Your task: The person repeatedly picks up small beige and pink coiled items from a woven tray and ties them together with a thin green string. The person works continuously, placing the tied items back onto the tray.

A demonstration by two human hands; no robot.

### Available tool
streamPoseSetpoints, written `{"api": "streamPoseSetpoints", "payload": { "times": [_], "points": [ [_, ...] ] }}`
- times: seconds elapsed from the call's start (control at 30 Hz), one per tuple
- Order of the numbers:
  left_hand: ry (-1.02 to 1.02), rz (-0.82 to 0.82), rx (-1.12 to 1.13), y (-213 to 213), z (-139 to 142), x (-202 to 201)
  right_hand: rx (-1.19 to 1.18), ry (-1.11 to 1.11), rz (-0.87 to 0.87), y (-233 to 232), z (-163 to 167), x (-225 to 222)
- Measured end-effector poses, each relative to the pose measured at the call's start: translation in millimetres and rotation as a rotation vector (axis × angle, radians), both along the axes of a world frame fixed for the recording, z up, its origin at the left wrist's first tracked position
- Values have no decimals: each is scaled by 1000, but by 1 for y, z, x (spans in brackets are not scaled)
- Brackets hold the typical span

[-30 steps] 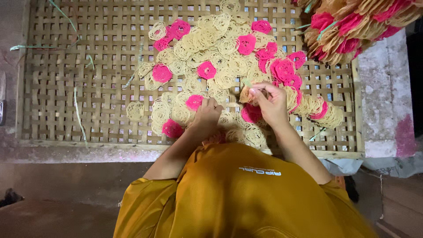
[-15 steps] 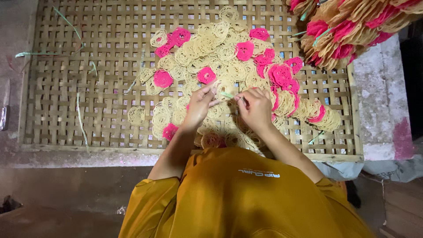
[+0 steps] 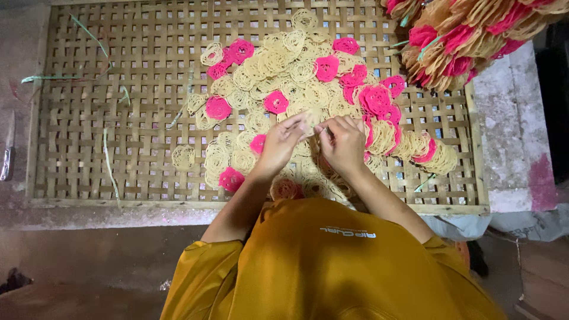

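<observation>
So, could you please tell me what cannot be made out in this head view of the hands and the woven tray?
- What the left hand and right hand pinch between them: pale, small, covered by fingers.
- Discs under the forearms near the tray's front rim: hidden.
- Bundled discs top right: cut off by the frame edge.
- Dark object at left: cut off, unclear.

Up at the top right corner we see a bundle of stacked crackers (image 3: 474, 35), pink and pale, and far left a knife (image 3: 7, 155) lies on the concrete ledge (image 3: 515, 118), green strips (image 3: 41, 77) scattered nearby.
</observation>
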State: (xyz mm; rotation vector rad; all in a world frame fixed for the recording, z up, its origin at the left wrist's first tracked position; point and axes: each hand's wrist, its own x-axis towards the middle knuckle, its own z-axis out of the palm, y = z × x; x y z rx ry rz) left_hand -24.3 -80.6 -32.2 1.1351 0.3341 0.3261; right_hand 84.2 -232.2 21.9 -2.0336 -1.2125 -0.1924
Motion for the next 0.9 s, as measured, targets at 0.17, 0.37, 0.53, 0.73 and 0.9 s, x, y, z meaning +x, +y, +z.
{"api": "streamPoseSetpoints", "payload": {
  "times": [0.17, 0.37, 0.53, 0.73, 0.9],
  "points": [
    [151, 9, 153, -4, 39, 4, -2, 66, 21, -5, -12, 15],
    [188, 107, 814, -13, 92, 9, 200, 130, -39, -18, -5, 33],
    [97, 56, 770, -20, 89, 18, 100, 151, 156, -12, -7, 25],
    [421, -33, 1382, -13, 53, 1, 327, 954, 158, -16, -21, 34],
    [484, -21, 1470, -12, 30, -8, 253, 1011, 80, -13, -25, 32]
  ]
}}
